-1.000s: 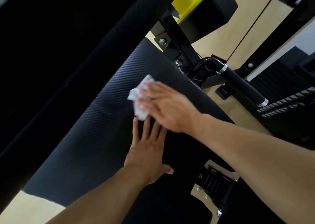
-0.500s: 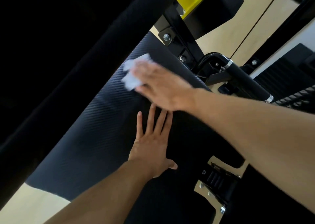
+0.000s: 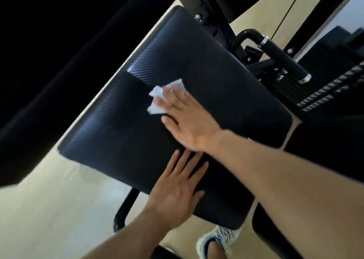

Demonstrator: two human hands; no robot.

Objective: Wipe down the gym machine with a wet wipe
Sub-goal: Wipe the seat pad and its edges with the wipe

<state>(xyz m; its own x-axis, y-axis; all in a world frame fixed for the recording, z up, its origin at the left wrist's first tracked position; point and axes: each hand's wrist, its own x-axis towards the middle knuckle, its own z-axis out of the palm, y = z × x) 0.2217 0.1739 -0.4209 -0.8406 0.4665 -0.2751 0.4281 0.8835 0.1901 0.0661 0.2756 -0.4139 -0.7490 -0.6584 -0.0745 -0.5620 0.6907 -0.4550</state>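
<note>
Mid-wipe, by the look of it. Right hand [image 3: 185, 119] flat, fingers straight, pressing wet wipe [image 3: 157, 99] onto seat pad [image 3: 226, 93]. Left hand [image 3: 177, 189] spread flat, bracing pad's near edge. Handle [image 3: 283, 61] beyond right hand probably still unwiped.

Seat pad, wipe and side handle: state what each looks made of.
Seat pad: looks like black vinyl, satin, with a fine carbon-weave emboss catching the light.
Wipe: thin white nonwoven cloth or paper, crumpled under the right hand.
Handle: matte black grip, probably rubber or foam, between shiny metal collars.
</note>
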